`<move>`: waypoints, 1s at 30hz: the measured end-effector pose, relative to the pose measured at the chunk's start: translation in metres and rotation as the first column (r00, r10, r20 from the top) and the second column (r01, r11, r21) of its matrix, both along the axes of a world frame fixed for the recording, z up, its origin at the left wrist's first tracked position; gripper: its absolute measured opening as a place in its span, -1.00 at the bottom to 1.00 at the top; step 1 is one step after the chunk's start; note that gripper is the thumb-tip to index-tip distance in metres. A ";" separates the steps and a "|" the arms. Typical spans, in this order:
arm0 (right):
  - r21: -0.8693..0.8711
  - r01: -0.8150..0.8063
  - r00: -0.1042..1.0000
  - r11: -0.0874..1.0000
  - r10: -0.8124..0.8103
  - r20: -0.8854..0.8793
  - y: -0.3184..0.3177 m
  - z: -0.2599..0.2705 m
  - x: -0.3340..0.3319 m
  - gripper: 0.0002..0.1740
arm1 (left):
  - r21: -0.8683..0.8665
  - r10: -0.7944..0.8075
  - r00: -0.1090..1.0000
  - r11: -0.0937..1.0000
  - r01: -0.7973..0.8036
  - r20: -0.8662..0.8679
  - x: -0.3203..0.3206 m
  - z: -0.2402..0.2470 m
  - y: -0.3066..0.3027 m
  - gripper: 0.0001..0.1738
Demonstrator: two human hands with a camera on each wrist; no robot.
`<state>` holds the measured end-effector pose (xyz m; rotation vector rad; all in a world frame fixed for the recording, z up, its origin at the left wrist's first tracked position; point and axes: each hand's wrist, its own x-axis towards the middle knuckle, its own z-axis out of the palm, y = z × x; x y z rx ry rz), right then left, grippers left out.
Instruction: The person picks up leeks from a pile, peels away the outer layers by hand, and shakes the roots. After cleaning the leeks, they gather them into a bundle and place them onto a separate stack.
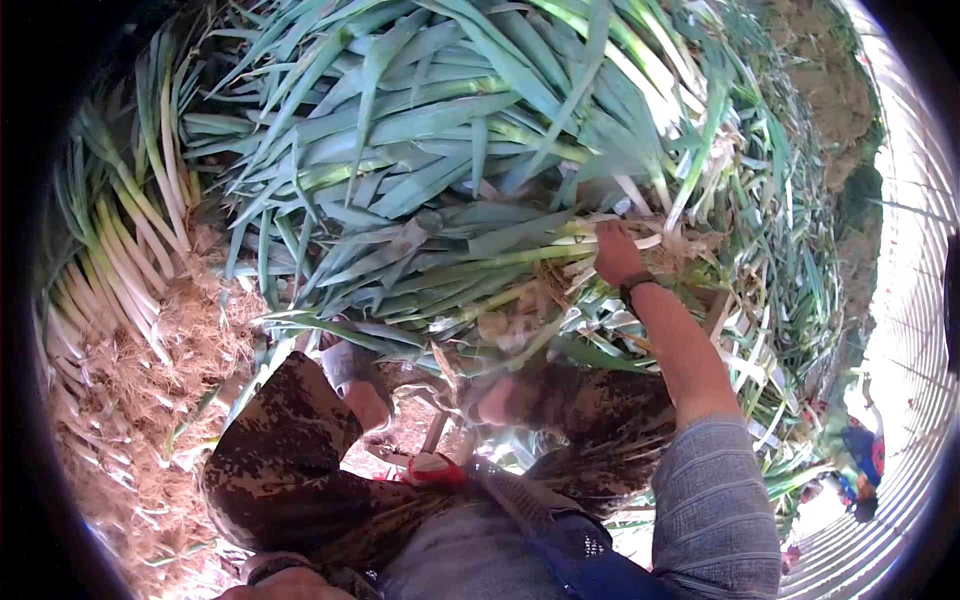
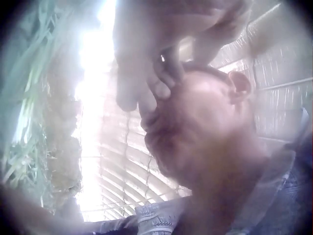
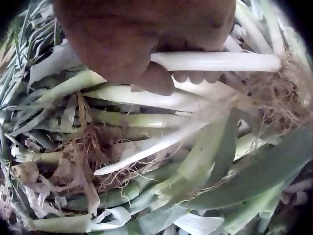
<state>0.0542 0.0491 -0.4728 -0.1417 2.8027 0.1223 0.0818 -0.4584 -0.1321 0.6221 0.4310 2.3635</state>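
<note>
Over the leek heap, my right hand [image 1: 618,254] grips the white stalk of a leek [image 3: 222,61], its thumb and fingers curled round the shank. The roots [image 3: 279,90] hang out to the right of the hand in the right wrist view. More pale stalks [image 3: 146,98] and torn leaves lie just under the fingers. My left hand [image 2: 166,39] is raised to the face of the person in the left wrist view, its fingers loosely bent in front of the face and holding nothing.
A big pile of green leek leaves [image 1: 420,130] fills the ground ahead. Leeks [image 1: 125,250] with bushy roots lie in rows at the left. Loose leaves and scraps spread to the right, beside a ribbed translucent wall [image 1: 905,330]. Another person [image 1: 860,460] is far right.
</note>
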 end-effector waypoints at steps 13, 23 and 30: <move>-0.045 0.066 0.980 0.997 -0.074 -0.186 -0.006 0.009 0.000 -0.53 | 0.017 -0.037 0.995 0.999 0.039 -0.090 -0.008 -0.012 0.016 -0.75; -0.206 -0.281 0.893 0.937 0.334 0.302 -0.018 0.018 0.030 -0.50 | -0.173 0.130 0.986 0.979 -0.111 0.100 -0.002 -0.018 0.047 -0.76; 0.130 -0.150 0.833 0.980 0.054 0.551 -0.013 -0.009 0.025 -0.62 | -0.544 0.417 0.888 0.799 -0.255 0.195 0.003 -0.023 0.066 -0.70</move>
